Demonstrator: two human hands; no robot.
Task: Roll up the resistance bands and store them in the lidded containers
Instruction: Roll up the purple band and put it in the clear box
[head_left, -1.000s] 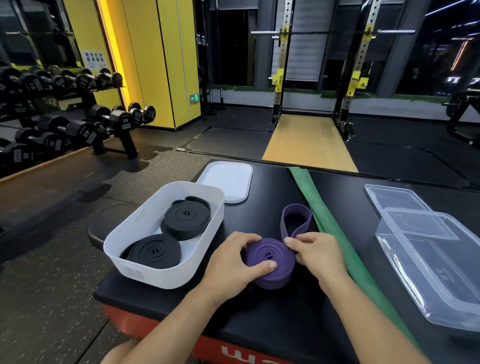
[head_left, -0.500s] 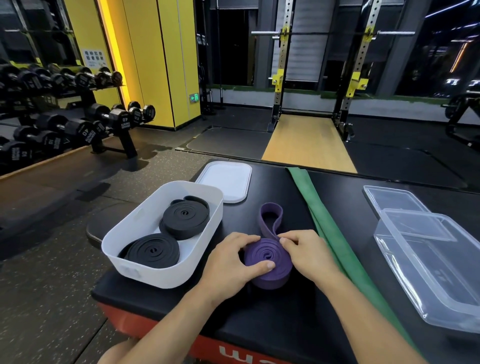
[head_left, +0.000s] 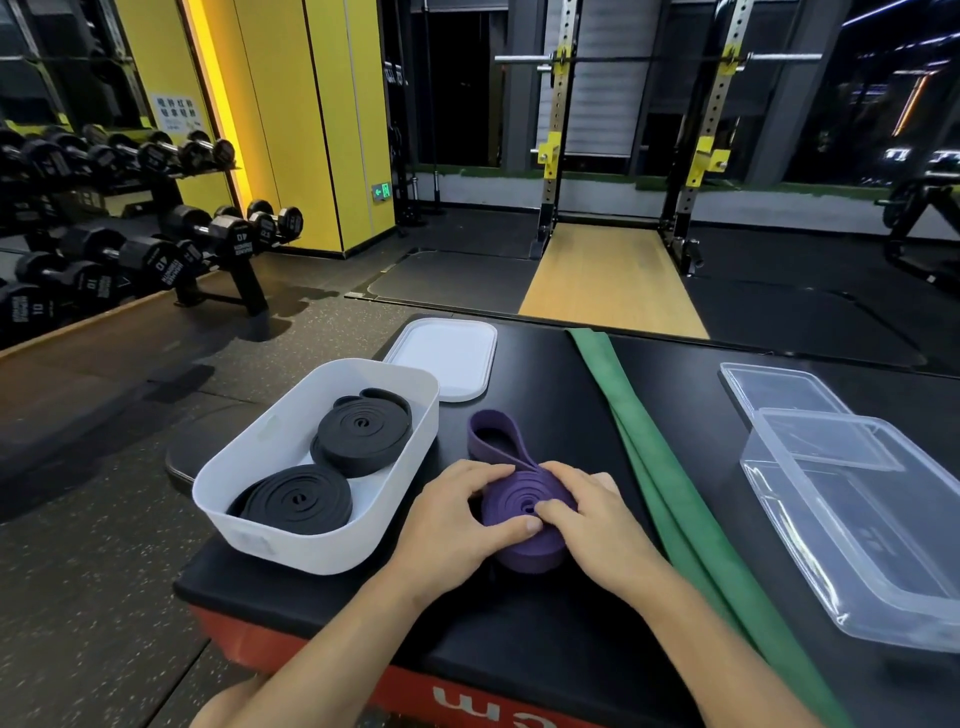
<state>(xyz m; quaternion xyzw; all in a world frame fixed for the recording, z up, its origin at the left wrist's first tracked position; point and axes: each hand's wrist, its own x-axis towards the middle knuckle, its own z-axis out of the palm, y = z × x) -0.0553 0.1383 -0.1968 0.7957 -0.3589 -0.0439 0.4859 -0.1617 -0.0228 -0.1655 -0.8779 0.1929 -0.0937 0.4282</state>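
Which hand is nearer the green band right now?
Right. The right hand grips the purple roll beside the green band; the left hand holds the roll's far side, by the white container.

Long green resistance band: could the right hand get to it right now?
Probably yes: the long green resistance band lies uncovered beside the right hand, though that hand grips the purple rolled band.

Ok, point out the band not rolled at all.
The green band, lying flat across the table; the black bands sit coiled in the white bin, the purple band is mostly coiled.
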